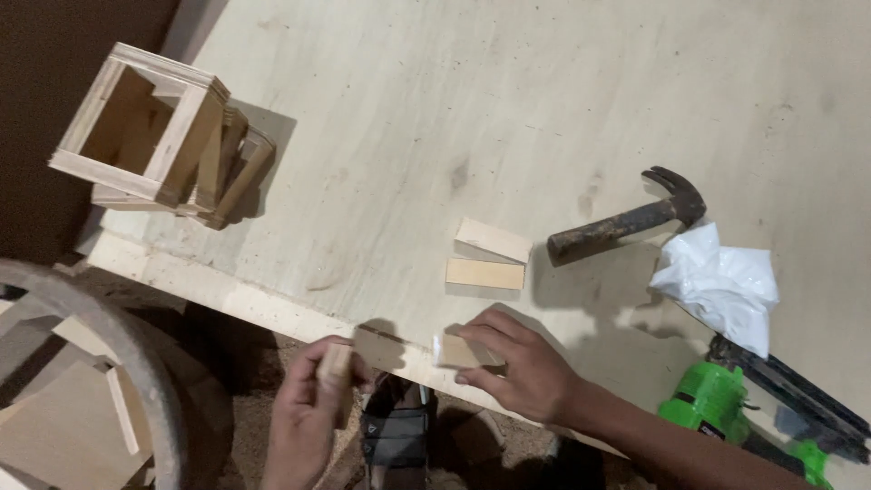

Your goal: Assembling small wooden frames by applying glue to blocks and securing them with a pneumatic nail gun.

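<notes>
At the table's near edge, right hand [526, 367] pinches a flat wood block [461, 351]; left hand [304, 413] grips another small block [335, 365] upright just beside it.

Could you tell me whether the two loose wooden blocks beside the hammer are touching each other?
Cannot tell: in the head view the upper block and lower block converge at their right ends, but contact isn't plain.

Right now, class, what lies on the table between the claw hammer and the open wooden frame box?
In the head view, two small wood blocks lie between the hammer and the frame box; the rest is bare plywood.
</notes>
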